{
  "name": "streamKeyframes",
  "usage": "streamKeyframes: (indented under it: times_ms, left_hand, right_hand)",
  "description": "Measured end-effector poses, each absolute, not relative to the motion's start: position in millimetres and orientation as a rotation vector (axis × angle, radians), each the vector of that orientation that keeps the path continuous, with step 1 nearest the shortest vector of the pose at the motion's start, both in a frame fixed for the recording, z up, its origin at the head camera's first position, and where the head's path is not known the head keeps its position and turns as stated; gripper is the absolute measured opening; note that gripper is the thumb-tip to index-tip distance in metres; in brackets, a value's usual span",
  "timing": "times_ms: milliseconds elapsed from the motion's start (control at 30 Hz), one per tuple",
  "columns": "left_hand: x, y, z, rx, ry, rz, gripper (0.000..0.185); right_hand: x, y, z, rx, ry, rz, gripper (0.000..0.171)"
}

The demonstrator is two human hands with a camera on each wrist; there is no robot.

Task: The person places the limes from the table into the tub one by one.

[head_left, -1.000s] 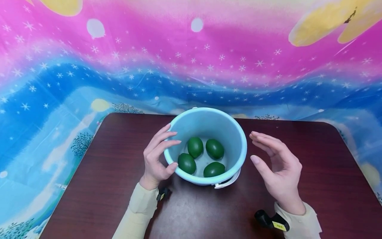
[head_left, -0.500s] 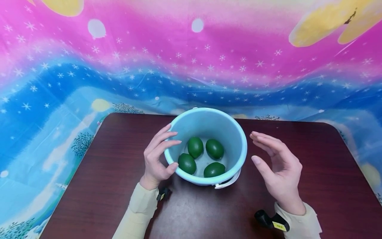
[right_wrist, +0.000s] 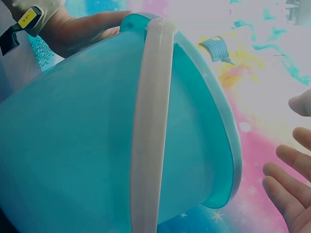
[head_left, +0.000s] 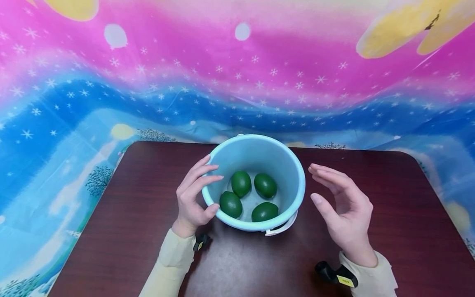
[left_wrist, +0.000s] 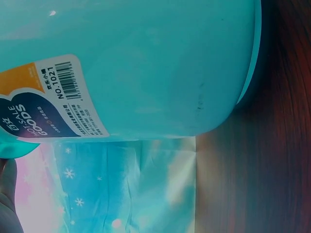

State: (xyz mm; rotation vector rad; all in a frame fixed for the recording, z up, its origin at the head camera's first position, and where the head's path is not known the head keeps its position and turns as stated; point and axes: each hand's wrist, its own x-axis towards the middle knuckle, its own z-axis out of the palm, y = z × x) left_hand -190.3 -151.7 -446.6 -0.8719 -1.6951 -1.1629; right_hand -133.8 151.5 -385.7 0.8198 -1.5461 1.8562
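Note:
A light-blue bucket (head_left: 256, 226) stands upright on the dark wooden table. Several glossy dark-green limes (head_left: 241, 184) lie apart or side by side on its floor. My left hand (head_left: 194, 198) is at the bucket's left side, its loosely bent fingers and thumb right at the rim. In the right wrist view the left hand (right_wrist: 80, 31) shows behind the bucket, partly hidden by it. To the right of the bucket, my right hand (head_left: 350, 210) is held apart from the rim, fingers gently bent, thumb spread, nothing between them.
The bucket's white handle (head_left: 282, 228) hangs down at its front right. A printed label (left_wrist: 53, 99) is stuck on the bucket's wall. Behind the brown table (head_left: 130, 247) hangs a pink and blue patterned cloth (head_left: 208, 53).
The head view has shifted very slightly. Both hands, the bucket and the limes otherwise keep their places.

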Motion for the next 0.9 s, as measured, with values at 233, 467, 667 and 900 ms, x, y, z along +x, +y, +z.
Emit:
streamKeyframes:
  times_ms: [233, 467, 667, 900]
  left_hand:
    - [-189.1, -152.6, -447.1, -0.871, -1.711, -1.162, 0.062]
    - [-188.1, -152.5, -449.9, -0.873, -1.712, -1.165, 0.062]
    - [-188.4, -152.3, -449.1, -0.873, -1.711, -1.158, 0.062]
    - [-189.7, -151.8, -447.3, -0.867, -1.703, -1.164, 0.063]
  right_hand:
    - [-133.2, 152.0, -387.1, 0.819, -1.521, 1.859, 0.039]
    - [-131.0, 153.6, -389.2, 0.811, -1.535, 1.857, 0.04]
    - [-131.1, 154.3, -387.6, 0.8, -1.538, 1.845, 0.039]
    - [-134.2, 156.9, -382.3, 0.776, -1.532, 1.817, 0.037]
